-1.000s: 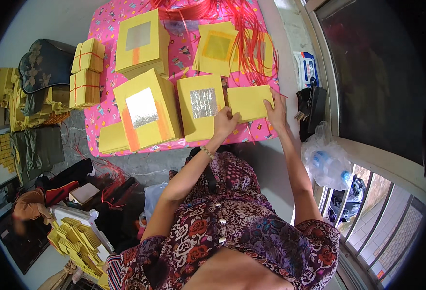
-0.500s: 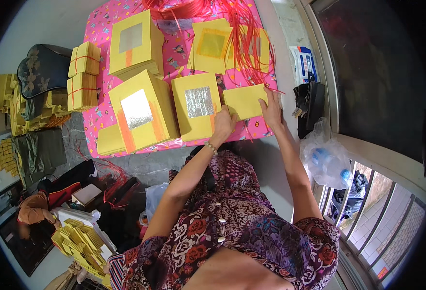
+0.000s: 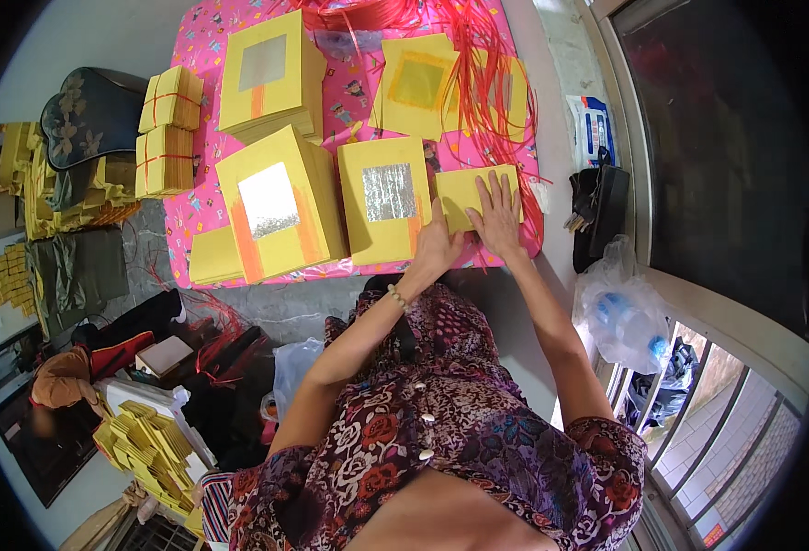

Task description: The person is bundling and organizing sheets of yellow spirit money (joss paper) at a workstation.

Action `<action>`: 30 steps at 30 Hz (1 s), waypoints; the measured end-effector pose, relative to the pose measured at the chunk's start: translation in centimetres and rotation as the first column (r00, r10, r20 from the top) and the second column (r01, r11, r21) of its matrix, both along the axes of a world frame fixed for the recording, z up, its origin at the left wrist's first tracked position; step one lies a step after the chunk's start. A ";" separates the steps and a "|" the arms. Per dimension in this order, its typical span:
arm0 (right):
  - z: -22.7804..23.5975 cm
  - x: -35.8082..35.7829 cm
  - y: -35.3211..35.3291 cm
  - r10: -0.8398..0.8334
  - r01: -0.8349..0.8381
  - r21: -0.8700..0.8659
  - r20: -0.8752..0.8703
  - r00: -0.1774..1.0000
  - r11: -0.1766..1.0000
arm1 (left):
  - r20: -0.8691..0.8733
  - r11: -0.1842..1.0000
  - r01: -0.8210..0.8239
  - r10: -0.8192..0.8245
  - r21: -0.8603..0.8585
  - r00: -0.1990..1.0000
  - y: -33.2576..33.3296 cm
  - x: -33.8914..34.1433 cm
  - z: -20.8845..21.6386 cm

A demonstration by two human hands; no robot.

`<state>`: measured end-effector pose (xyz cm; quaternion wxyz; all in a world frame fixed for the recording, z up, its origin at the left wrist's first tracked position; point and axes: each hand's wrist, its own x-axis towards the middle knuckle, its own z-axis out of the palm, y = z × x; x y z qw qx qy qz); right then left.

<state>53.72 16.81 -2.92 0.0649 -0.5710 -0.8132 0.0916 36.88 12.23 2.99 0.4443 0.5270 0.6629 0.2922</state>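
A plain yellow paper sheet, apparently folded (image 3: pixel 455 188), lies near the table's front edge, right of a yellow stack with a silver square (image 3: pixel 389 193). My right hand (image 3: pixel 496 219) rests flat across it, open, its fingers spread toward the far edge. At the sheet's lower left corner is my left hand (image 3: pixel 437 246), forefinger stretched along the left edge and thumb apart from it; its other fingers are partly hidden. Further left stands a taller stack with a silver square and orange bands (image 3: pixel 280 207).
On the pink patterned table cover (image 3: pixel 179 220) are another tall yellow stack (image 3: pixel 267 69), red-tied bundles (image 3: pixel 166 161), loose yellow sheets (image 3: pixel 414 87) and red plastic strands (image 3: pixel 478 55). A dark chair back (image 3: pixel 88 129) stands left. A plastic bag (image 3: pixel 620 317) hangs right.
My right hand has moved left from the sheet's right edge onto its top and spread flat. My left hand has slid slightly down along the left edge. The whole view has shifted a little.
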 end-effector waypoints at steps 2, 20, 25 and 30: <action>-0.2 0.0 -0.1 0.002 -0.002 0.002 0.012 1.000 1.000 | 0.064 0.998 -0.022 0.018 0.058 0.998 -0.9 -0.8 0.9; 6.7 -3.5 -1.1 0.261 -0.255 0.059 -0.296 0.919 0.965 | -0.419 0.916 0.310 -0.184 0.255 0.889 -5.4 -11.3 0.0; 6.0 -5.8 -3.6 0.471 -0.494 0.012 -0.327 0.820 0.869 | -0.390 0.918 0.334 -0.233 0.214 0.891 -5.1 -11.7 0.2; 5.2 -6.3 -3.8 0.476 -0.496 -0.009 -0.265 0.839 0.868 | -0.406 0.906 0.339 -0.219 0.252 0.887 -5.2 -11.7 -0.1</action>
